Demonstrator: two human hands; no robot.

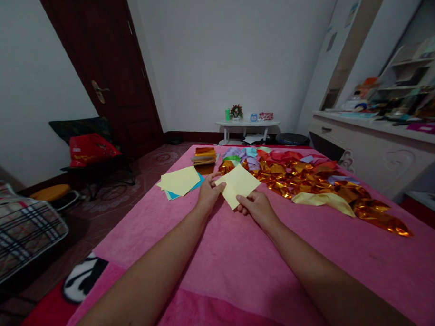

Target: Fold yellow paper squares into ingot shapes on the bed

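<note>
A pale yellow square sheet of paper (237, 183) is held just above the pink blanket (242, 266). My left hand (208, 194) pinches its left corner. My right hand (256, 207) grips its near edge with fingers curled. To the left of my left hand lies a small stack of yellow and blue sheets (180, 182). Beyond the sheet spreads a heap of crumpled gold foil and coloured papers (303, 176), with a folded yellow piece (324, 200) at its near side.
A stack of foil sheets (205, 156) sits at the blanket's far end. A dark door (107, 67), a chair with a red bag (90, 151), a small white table (246, 124) and a cluttered white cabinet (381, 143) surround the bed.
</note>
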